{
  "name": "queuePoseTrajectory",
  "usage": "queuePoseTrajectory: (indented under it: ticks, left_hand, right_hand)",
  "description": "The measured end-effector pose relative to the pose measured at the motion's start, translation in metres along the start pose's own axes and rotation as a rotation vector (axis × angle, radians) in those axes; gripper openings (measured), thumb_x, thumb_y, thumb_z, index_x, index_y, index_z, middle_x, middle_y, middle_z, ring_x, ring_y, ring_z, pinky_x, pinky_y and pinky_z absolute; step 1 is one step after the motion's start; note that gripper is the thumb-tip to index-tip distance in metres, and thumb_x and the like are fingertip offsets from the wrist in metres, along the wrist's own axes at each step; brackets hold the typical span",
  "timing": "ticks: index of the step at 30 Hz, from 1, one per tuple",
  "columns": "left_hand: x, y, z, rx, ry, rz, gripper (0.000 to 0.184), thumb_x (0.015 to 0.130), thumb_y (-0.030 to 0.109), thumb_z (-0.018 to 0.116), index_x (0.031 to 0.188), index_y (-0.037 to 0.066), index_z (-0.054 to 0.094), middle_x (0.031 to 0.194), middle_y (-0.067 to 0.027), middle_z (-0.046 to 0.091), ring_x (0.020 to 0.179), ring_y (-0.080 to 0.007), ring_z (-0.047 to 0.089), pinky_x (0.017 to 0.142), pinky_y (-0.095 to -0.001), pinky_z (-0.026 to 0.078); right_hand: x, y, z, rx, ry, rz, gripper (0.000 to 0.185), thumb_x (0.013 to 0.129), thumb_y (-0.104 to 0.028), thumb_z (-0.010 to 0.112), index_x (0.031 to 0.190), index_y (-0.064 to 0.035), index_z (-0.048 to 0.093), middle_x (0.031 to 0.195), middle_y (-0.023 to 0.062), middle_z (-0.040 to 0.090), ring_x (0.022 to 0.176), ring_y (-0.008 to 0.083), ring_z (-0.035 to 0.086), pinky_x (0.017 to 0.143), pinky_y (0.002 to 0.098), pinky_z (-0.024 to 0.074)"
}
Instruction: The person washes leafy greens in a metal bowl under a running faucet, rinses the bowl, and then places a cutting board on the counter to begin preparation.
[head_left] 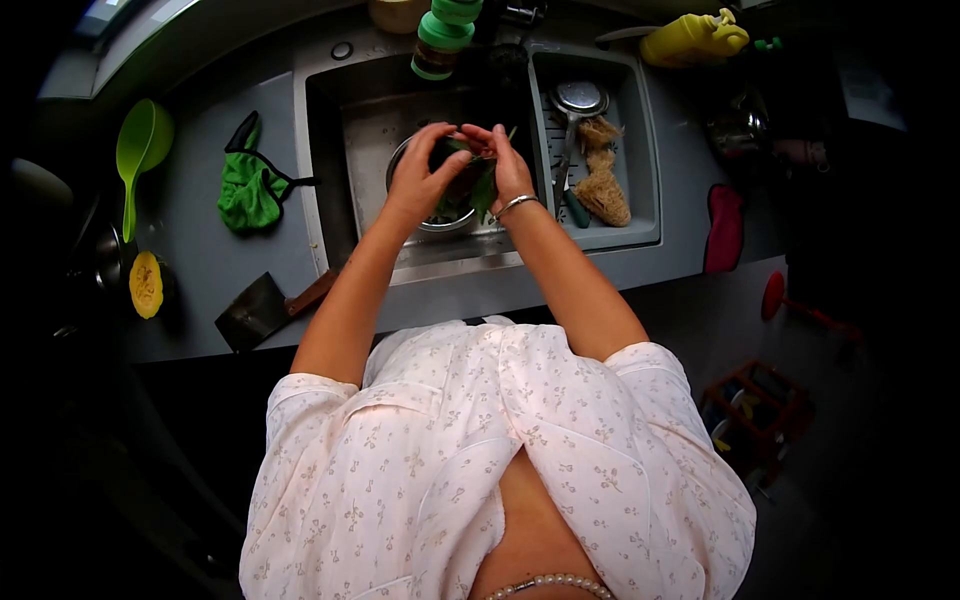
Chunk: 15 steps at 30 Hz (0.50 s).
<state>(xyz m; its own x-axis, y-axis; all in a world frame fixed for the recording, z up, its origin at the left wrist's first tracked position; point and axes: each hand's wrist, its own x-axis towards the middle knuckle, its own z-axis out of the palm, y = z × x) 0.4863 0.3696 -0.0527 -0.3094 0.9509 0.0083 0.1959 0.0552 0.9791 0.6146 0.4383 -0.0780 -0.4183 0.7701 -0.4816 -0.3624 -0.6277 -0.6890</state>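
Over the sink (360,135), both hands are held close together above a round metal bowl (452,224). My right hand (508,170), with a bracelet at its wrist, is curled around green leaves (483,190) that hang down below it. My left hand (420,172) is just to the left, its fingers bent toward the right hand and the thumb apart from them. I see nothing held between that thumb and the fingers. The hands cover much of the bowl's inside.
Right of the basin, a drainer compartment (645,190) holds a metal ladle (580,97) and a loofah (602,190). On the left counter lie a green cloth (250,190), a cleaver (258,312), a green scoop (143,140) and a cut pumpkin (146,284). A yellow bottle (690,40) stands behind.
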Motion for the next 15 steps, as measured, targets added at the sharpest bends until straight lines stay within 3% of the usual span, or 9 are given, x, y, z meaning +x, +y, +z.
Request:
queuePoseTrajectory:
  ticks: [1, 3, 5, 9, 11, 12, 13, 15]
  left_hand:
    - [0.0, 0.009, 0.001, 0.0, -0.098, 0.025, 0.045, 0.081, 0.029, 0.065, 0.116, 0.003, 0.052, 0.124, -0.0146, 0.047, 0.114, -0.0238, 0.048, 0.096, -0.0317, 0.036]
    - [-0.006, 0.001, 0.009, 0.184, -0.107, 0.129, 0.048, 0.08, 0.03, 0.066, 0.115, 0.001, 0.05, 0.128, -0.0194, 0.041, 0.119, -0.0304, 0.041, 0.098, -0.0343, 0.034]
    - [-0.013, 0.001, 0.016, 0.024, -0.035, 0.046, 0.046, 0.08, 0.028, 0.066, 0.114, 0.001, 0.051, 0.126, -0.0179, 0.043, 0.118, -0.0289, 0.043, 0.097, -0.0339, 0.035]
    - [-0.025, -0.001, 0.014, 0.002, -0.061, -0.127, 0.042, 0.081, 0.024, 0.065, 0.113, 0.001, 0.051, 0.116, -0.0146, 0.052, 0.107, -0.0238, 0.05, 0.092, -0.0315, 0.039]
    - [-0.027, -0.007, 0.01, -0.277, 0.003, -0.389, 0.03, 0.083, 0.02, 0.063, 0.108, 0.004, 0.055, 0.1, -0.0071, 0.059, 0.093, -0.0151, 0.055, 0.08, -0.0244, 0.042]
    - [-0.028, -0.001, 0.006, -0.377, 0.033, -0.393, 0.025, 0.084, 0.016, 0.061, 0.106, 0.006, 0.055, 0.093, -0.003, 0.06, 0.085, -0.0111, 0.056, 0.074, -0.0215, 0.043]
    - [-0.027, -0.002, 0.004, -0.379, 0.036, -0.39, 0.025, 0.084, 0.016, 0.061, 0.106, 0.006, 0.055, 0.093, -0.003, 0.06, 0.085, -0.0111, 0.056, 0.074, -0.0215, 0.043]
    - [-0.027, -0.007, -0.003, -0.723, 0.065, -0.425, 0.022, 0.086, 0.013, 0.058, 0.106, 0.006, 0.053, 0.094, -0.0032, 0.059, 0.086, -0.0099, 0.056, 0.074, -0.021, 0.044]
  right_hand:
    - [-0.002, -0.001, 0.009, -0.035, -0.024, -0.025, 0.048, 0.096, -0.041, 0.035, 0.107, 0.0003, 0.059, 0.101, 0.009, 0.061, 0.095, 0.0168, 0.056, 0.086, 0.0289, 0.0435]
    - [-0.004, -0.005, 0.017, -0.085, -0.047, 0.011, 0.052, 0.095, -0.045, 0.036, 0.11, -0.0015, 0.059, 0.101, 0.0062, 0.06, 0.092, 0.0146, 0.053, 0.086, 0.0275, 0.042]
    - [-0.005, -0.003, 0.024, -0.063, -0.054, 0.002, 0.055, 0.093, -0.049, 0.036, 0.111, -0.0023, 0.059, 0.103, 0.0053, 0.059, 0.094, 0.0149, 0.051, 0.088, 0.0274, 0.0398]
    - [-0.007, -0.003, 0.039, 0.008, -0.03, -0.052, 0.057, 0.092, -0.052, 0.037, 0.111, -0.0029, 0.059, 0.105, 0.0049, 0.058, 0.099, 0.0152, 0.049, 0.092, 0.0276, 0.0363]
    - [-0.01, -0.003, 0.043, 0.003, -0.115, -0.001, 0.059, 0.092, -0.054, 0.035, 0.111, -0.0031, 0.059, 0.106, 0.0051, 0.057, 0.103, 0.0154, 0.046, 0.095, 0.0277, 0.0331]
    - [-0.01, -0.001, 0.041, 0.023, -0.146, -0.003, 0.05, 0.092, -0.046, 0.042, 0.114, -0.0036, 0.056, 0.107, 0.0047, 0.058, 0.101, 0.0135, 0.05, 0.092, 0.0286, 0.0376]
    - [-0.01, 0.0, 0.039, 0.02, -0.149, -0.003, 0.05, 0.092, -0.046, 0.042, 0.114, -0.0036, 0.056, 0.107, 0.0047, 0.058, 0.101, 0.0135, 0.05, 0.092, 0.0286, 0.0376]
    - [-0.016, 0.002, 0.037, -0.09, -0.07, 0.053, 0.039, 0.091, -0.036, 0.048, 0.114, -0.0059, 0.056, 0.107, 0.0031, 0.058, 0.1, 0.0122, 0.052, 0.09, 0.0265, 0.0379]
